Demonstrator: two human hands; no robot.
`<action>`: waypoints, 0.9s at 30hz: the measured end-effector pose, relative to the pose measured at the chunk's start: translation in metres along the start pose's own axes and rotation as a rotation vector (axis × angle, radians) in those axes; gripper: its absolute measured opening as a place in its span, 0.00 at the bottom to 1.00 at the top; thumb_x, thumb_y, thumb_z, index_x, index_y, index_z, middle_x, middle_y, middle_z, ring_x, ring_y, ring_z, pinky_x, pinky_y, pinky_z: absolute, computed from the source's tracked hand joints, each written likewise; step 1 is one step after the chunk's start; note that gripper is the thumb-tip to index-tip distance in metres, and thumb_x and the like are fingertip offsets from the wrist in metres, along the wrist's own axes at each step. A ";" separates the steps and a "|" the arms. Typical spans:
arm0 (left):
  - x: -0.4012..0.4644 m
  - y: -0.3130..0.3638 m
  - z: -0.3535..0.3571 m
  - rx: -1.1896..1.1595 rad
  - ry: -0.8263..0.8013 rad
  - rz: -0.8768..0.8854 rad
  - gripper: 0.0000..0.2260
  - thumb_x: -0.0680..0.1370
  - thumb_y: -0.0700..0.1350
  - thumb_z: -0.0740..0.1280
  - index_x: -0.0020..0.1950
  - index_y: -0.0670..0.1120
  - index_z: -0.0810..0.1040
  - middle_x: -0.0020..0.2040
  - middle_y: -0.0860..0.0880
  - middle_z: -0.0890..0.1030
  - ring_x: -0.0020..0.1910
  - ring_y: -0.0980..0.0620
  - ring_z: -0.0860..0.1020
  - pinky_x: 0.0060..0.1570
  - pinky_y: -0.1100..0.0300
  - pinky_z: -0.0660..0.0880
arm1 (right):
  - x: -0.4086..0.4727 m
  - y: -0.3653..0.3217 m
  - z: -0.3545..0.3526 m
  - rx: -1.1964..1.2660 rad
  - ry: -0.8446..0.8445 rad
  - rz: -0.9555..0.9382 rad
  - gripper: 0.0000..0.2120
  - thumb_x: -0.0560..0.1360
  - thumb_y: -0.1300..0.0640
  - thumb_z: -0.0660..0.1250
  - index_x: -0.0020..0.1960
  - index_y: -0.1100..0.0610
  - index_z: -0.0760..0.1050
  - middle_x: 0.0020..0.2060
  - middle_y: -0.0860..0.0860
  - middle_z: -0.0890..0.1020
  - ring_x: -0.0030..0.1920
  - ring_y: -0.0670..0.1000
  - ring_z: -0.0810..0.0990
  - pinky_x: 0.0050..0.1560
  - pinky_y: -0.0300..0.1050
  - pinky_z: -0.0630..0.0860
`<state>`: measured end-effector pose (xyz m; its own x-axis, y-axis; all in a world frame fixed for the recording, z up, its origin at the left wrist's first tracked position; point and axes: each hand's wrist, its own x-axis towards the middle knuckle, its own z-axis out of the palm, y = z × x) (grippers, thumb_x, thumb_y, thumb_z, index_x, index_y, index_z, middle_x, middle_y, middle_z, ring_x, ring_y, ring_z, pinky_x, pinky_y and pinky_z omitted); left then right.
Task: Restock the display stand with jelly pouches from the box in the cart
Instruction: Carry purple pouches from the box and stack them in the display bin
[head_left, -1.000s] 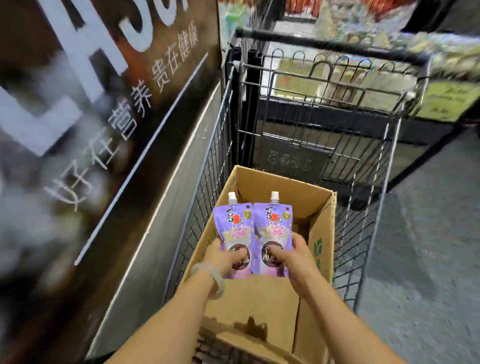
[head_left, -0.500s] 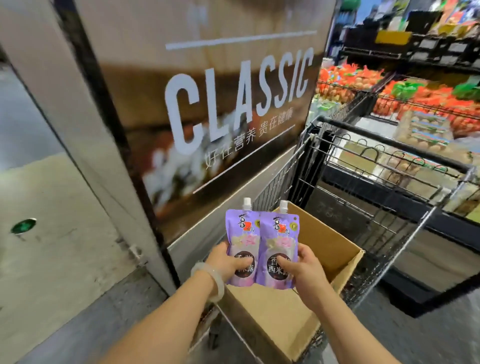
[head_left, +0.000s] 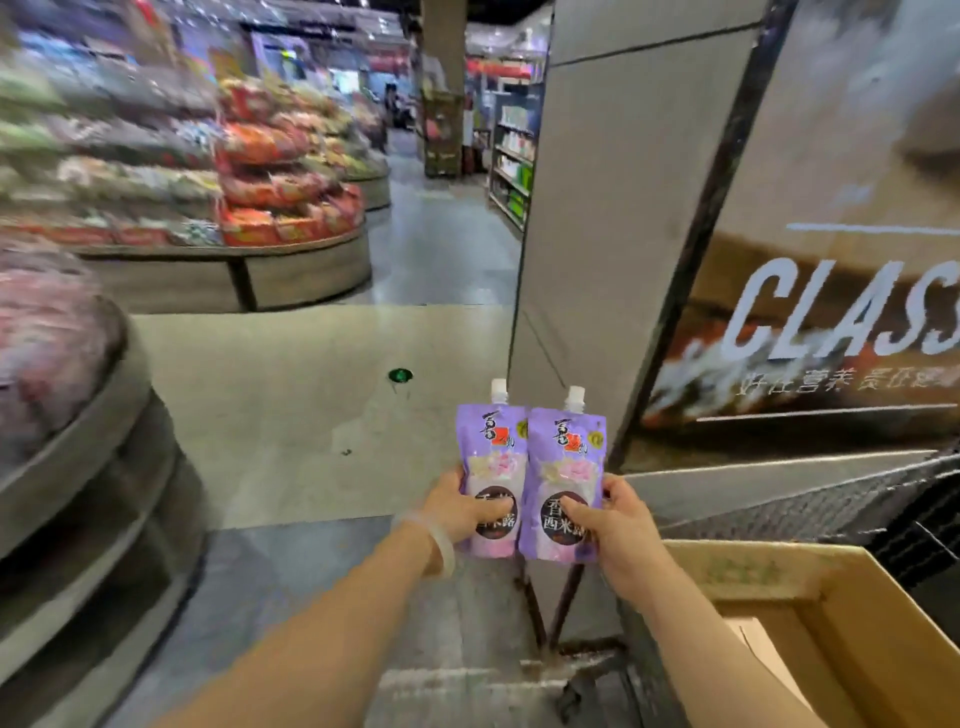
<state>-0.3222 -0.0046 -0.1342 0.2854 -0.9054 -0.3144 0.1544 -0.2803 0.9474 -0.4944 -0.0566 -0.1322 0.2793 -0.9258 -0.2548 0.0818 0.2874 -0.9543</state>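
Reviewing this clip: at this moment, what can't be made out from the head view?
- Tiered display stand at the left edge: motion-blurred and cut off, so its stock is unreadable.
- Brown cardboard box: cut by the bottom-right corner; remaining contents unseen.
- Left purple spouted jelly pouch: lower label covered by the left hand.
- Right purple jelly pouch: lower edge covered by the right hand.

Two purple jelly pouches held upright, side by side

Left hand (head_left: 460, 512) grips left pouch (head_left: 488, 467); right hand (head_left: 618, 525) grips right pouch (head_left: 563, 473); cardboard box (head_left: 810, 613) at lower right.
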 end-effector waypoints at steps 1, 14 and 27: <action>-0.012 0.000 -0.027 -0.017 0.049 0.006 0.19 0.73 0.30 0.69 0.62 0.39 0.72 0.49 0.44 0.80 0.40 0.51 0.79 0.39 0.57 0.79 | -0.004 0.002 0.027 -0.007 -0.051 0.006 0.15 0.72 0.72 0.67 0.54 0.58 0.71 0.39 0.54 0.82 0.32 0.51 0.81 0.32 0.45 0.76; -0.290 -0.020 -0.408 -0.226 0.687 0.117 0.20 0.68 0.30 0.73 0.57 0.43 0.76 0.47 0.43 0.82 0.45 0.44 0.80 0.54 0.38 0.76 | -0.183 0.076 0.447 -0.105 -0.656 0.013 0.17 0.69 0.78 0.66 0.45 0.57 0.72 0.43 0.57 0.81 0.39 0.54 0.79 0.52 0.57 0.76; -0.530 -0.087 -0.641 -0.412 1.206 0.218 0.21 0.68 0.31 0.73 0.58 0.43 0.76 0.51 0.40 0.81 0.47 0.41 0.80 0.50 0.37 0.78 | -0.389 0.171 0.740 -0.273 -1.163 0.071 0.15 0.70 0.75 0.67 0.46 0.57 0.72 0.52 0.61 0.81 0.50 0.58 0.80 0.58 0.58 0.76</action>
<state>0.1198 0.7036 -0.0882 0.9763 -0.0020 -0.2163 0.2141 0.1495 0.9653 0.1195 0.5342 -0.0812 0.9846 -0.0924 -0.1485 -0.1352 0.1367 -0.9813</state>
